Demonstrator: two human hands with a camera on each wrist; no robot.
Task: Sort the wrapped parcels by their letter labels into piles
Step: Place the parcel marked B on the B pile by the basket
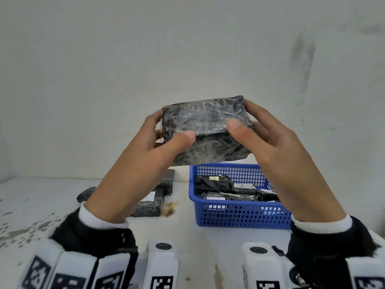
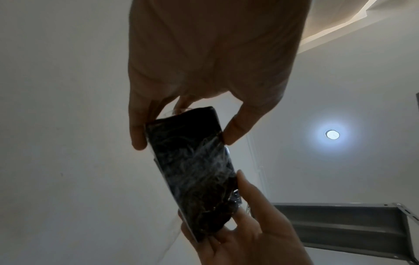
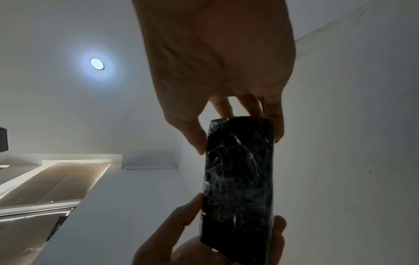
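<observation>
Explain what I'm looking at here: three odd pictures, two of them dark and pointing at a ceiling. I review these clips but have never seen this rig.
No machine: a person wears three cameras. The head view looks down over both hands. Each wrist view looks along one hand, here tilted up at the ceiling and its lamp.

Both hands hold one parcel, dark and wrapped in clear film, in the air: the left hand at one end, the right hand at the other. No label shows on it. The same parcel appears in the left wrist view and the right wrist view.

Below, on the white table, a blue basket holds more parcels, at least one labelled A. A few lie on the table left of it.
</observation>
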